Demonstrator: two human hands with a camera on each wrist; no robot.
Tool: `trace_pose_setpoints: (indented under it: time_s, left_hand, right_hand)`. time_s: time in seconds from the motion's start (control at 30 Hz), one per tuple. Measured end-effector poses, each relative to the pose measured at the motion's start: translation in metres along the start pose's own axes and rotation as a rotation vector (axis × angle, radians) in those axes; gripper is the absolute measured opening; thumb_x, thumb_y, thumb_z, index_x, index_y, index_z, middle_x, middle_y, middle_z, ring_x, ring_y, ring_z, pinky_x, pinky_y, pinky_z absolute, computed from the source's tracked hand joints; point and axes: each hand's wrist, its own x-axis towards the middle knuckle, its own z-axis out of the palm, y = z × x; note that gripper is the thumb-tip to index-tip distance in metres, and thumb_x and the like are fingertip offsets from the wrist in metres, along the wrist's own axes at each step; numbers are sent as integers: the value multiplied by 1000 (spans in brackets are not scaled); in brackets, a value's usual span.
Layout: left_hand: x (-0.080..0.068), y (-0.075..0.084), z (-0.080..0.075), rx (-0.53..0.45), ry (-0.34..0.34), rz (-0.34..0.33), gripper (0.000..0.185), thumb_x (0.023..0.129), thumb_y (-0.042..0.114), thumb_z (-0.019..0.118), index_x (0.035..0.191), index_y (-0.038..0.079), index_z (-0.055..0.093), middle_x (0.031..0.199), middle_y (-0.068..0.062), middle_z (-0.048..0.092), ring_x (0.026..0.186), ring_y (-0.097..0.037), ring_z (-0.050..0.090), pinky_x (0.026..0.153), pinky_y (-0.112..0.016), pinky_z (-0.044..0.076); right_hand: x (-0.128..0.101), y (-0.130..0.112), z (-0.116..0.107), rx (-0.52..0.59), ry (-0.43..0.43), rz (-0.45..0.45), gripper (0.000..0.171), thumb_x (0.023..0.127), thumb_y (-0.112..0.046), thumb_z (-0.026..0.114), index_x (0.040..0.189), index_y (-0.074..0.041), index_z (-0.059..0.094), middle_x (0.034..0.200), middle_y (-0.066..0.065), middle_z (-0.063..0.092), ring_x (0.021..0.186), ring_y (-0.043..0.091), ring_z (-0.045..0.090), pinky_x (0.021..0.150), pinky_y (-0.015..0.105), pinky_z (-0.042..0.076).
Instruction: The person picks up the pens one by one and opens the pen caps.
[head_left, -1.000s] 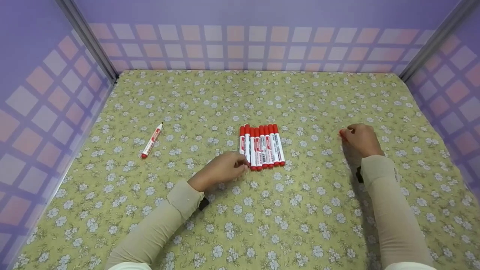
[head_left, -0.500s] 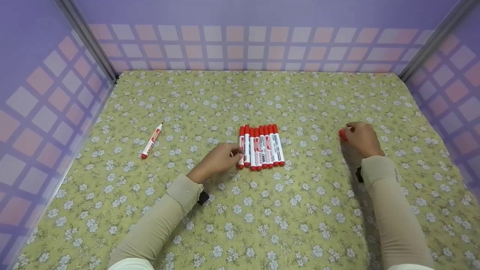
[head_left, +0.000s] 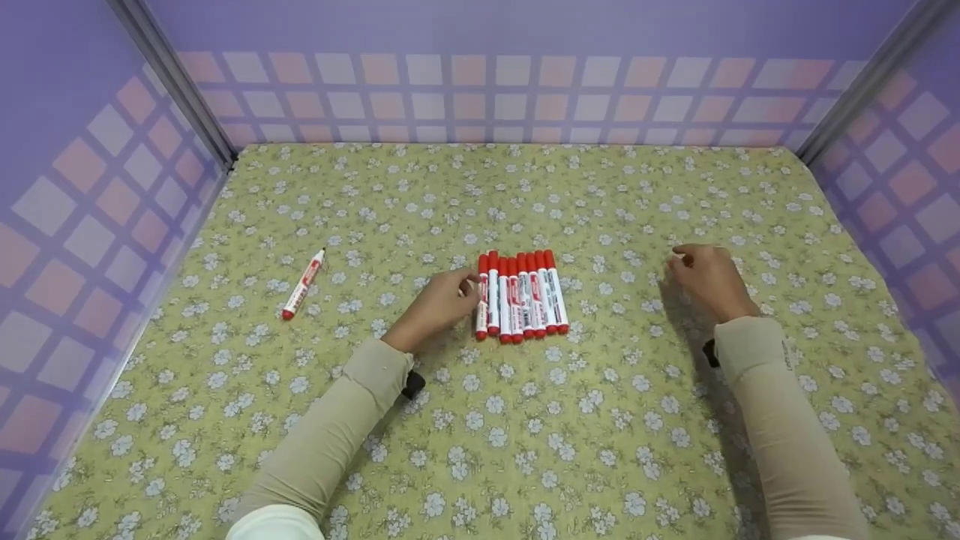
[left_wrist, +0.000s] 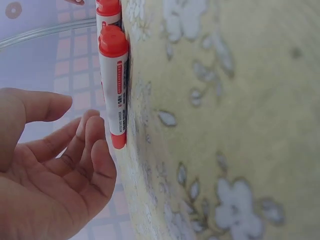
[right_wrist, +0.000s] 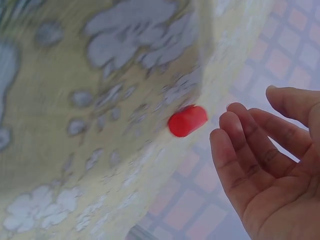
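Lying side by side, the red markers (head_left: pixel 521 295) point away; the left hand (head_left: pixel 439 306) and right hand (head_left: pixel 705 277) are loose, holding nothing.

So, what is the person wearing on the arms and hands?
Both arms wear long, close-fitting beige sleeves that reach to the wrists. The left hand and the right hand are bare, with no gloves or rings in view. A small black device sits at each wrist, under the sleeve end. A white garment edge shows near the left elbow.
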Motion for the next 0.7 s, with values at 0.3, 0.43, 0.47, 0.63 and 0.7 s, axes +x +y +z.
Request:
trace_pose_setpoints:
  time_s: [0.3,0.43,0.47,0.63,0.7]
  left_hand:
    - [8,-2,3,-37,-1,-39,38,96,18,52,131,3,51,87,-7,59,57,-12,48,49,-24,40]
    - [12,-1,4,-38,-15,-57,38,95,16,53,131,3,50,86,-6,60,58,-11,48,50,-24,39]
    - [12,-1,5,-44,-22,-65,38,95,16,53,131,3,49,86,-6,60,57,-11,48,50,-24,39]
    - [15,-1,5,-89,-55,-116,39,96,18,53,133,6,47,86,-4,58,54,-11,43,48,-25,36]
    - [16,0,5,-103,-58,-124,41,95,17,53,134,5,46,87,-5,58,56,-12,42,50,-26,36]
  right_hand:
    - [-2,-15,8,-22,-34,-65,42,101,-23,48,134,4,53,113,27,65,86,32,67,72,46,54]
    - [-4,-22,12,-27,-60,-83,42,101,-22,49,134,4,53,113,25,64,91,33,66,77,48,53]
    - [-4,-24,13,-30,-69,-87,42,101,-22,49,134,4,53,112,25,65,89,32,66,76,47,53]
    - [-4,-34,18,-49,-79,-129,40,100,-20,51,132,4,55,107,22,66,81,28,65,69,42,52]
    - [-5,-37,19,-45,-84,-142,39,100,-20,52,131,3,56,109,22,66,81,29,65,70,42,52]
